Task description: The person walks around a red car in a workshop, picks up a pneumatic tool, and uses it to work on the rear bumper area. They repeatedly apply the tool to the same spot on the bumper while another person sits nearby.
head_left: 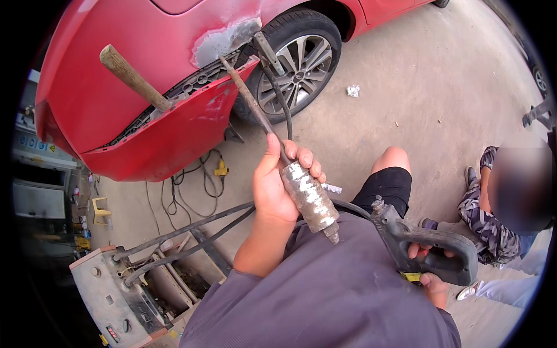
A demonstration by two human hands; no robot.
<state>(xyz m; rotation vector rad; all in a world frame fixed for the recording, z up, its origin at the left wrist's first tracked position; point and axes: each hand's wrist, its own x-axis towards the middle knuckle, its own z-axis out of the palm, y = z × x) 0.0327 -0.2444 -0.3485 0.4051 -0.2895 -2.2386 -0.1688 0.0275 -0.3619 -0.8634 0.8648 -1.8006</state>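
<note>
My left hand is wrapped round a slide hammer, at the upper end of its worn cylindrical weight. The hammer's thin rod points up and left at the red car. Its tip ends close to a bare-metal patch on the fender; whether they touch, I cannot tell. My right hand grips the handle of a black welding gun beside my body, with part of the fingers hidden. A metal clamp with a cable sits at the wheel-arch edge near the patch.
A wooden handle sticks out of the gap above the loosened red bumper. Thick cables run from a grey welding machine at lower left. Thinner cords and a yellow connector lie on the floor. Another person crouches at right.
</note>
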